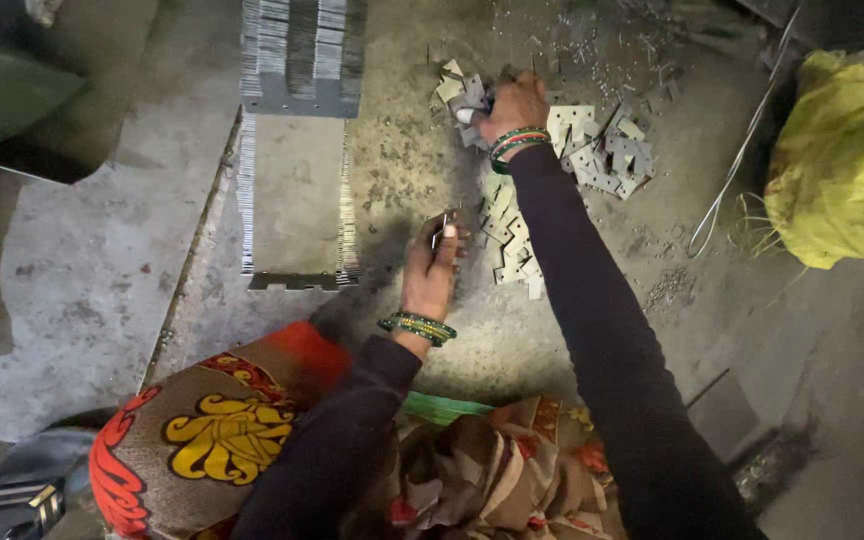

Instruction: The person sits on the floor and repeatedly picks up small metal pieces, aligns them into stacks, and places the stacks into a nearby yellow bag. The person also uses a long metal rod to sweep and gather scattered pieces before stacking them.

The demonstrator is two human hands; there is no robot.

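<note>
My left hand (pixel 430 268) is raised over the concrete floor and pinches a thin stack of small flat metal plates (pixel 440 231) on edge between thumb and fingers. My right hand (pixel 514 105) reaches far forward into a scattered pile of similar loose metal plates (pixel 602 150) and closes on one plate (pixel 468 115) at the pile's left edge. More plates trail (pixel 510 240) back toward me between the two hands. Both wrists wear green and red bangles; both arms are in dark sleeves.
A long tray-like rack (pixel 297 190) lined with rows of stacked plates lies to the left on the floor. A yellow sack (pixel 837 165) sits at the right, with loose wire (pixel 742 150) beside it. My patterned clothing (pixel 222 430) fills the bottom of the view.
</note>
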